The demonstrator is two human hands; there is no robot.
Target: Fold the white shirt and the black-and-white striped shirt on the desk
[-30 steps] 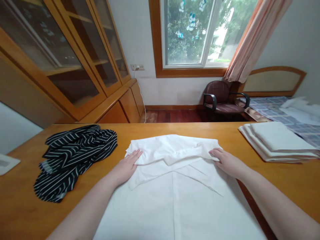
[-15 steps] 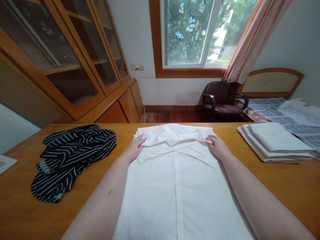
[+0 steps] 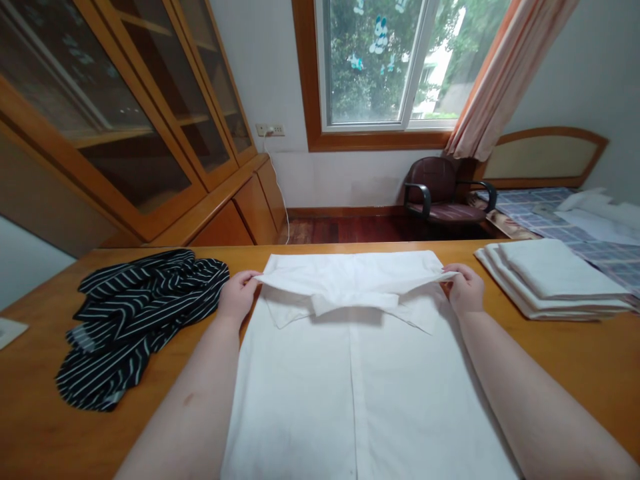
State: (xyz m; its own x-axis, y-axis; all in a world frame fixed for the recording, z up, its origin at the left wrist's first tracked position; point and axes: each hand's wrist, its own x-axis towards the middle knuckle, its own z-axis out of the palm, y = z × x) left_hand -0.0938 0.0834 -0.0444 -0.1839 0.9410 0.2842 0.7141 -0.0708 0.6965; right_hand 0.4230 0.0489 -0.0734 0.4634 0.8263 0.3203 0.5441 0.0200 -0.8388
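Wooden table (image 3: 45,433) fills the near view, w/ a bedroom behind it. Window (image 3: 370,67) at centre, peach curtain (image 3: 500,80) to its right, glass-door cabinet (image 3: 125,120) along the left wall. Dark armchair (image 3: 440,193) stands on the floor past the table's far edge, bed (image 3: 550,213) at far right.

White shirt (image 3: 360,387) lies flat on the table straight in front of us, from the near edge almost to the far edge, w/ a centre seam down its length. Its far end is folded back toward us as a band. Our left hand (image 3: 239,293) has the band's left corner, fingers (image 3: 245,277) curled & pinching the cloth. Our right hand (image 3: 466,290) has the right corner, fingers (image 3: 463,273) likewise pressed together on the cloth. Btw the two hands the band is pulled taut & raised a little off the layer below; a shadow shows under its middle. Both forearms lie along the shirt's sides.

Left of the shirt, just beside our left hand, a rumpled black & white striped garment (image 3: 135,313) sits in a heap on the table. Right of the shirt, apart from our right hand, is a neat stack of folded white cloths (image 3: 550,280) near the table's right end.
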